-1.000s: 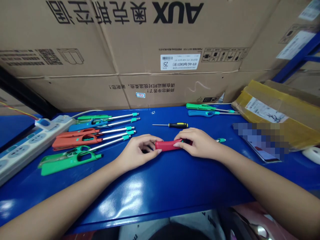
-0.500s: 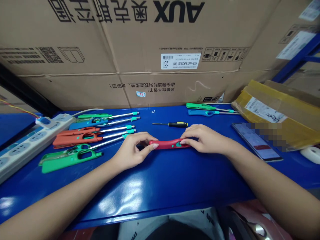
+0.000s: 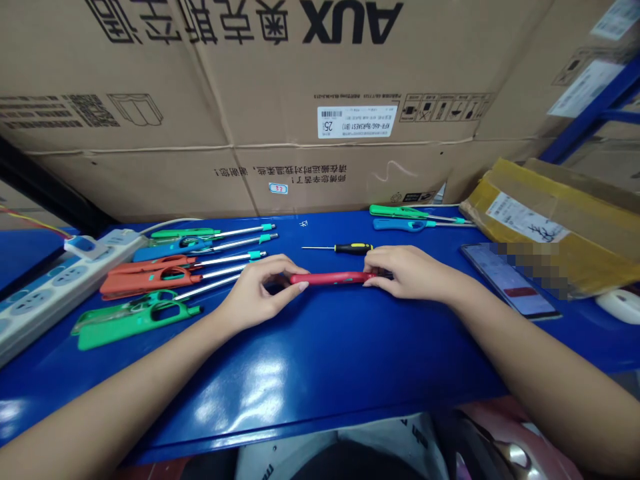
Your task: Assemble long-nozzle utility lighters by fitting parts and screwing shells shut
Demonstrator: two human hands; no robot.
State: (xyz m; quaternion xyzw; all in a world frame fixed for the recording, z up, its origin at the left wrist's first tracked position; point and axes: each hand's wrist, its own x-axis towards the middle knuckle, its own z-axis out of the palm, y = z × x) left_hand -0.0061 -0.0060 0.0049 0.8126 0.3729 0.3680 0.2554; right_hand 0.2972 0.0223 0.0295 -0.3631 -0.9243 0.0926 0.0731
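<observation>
A red long-nosed lighter [image 3: 333,278] lies across the middle of the blue table [image 3: 320,360], held at both ends. My left hand [image 3: 260,293] pinches its left end between thumb and fingers. My right hand [image 3: 407,272] grips the right end, and hides the lighter's metal tube. Just behind the lighter lies a small screwdriver [image 3: 345,249] with a black and yellow handle.
Several red, green and blue lighters [image 3: 170,270] lie in a row at the left, beside a white power strip [image 3: 45,293]. Two more lighters [image 3: 415,219] lie at the back right. A phone [image 3: 507,280] and a yellow-taped parcel [image 3: 555,227] sit right. Cardboard boxes [image 3: 280,100] wall the back.
The red lighter has turned onto its edge and shifted a little left and away from me. My hands have spread apart toward its two ends.
</observation>
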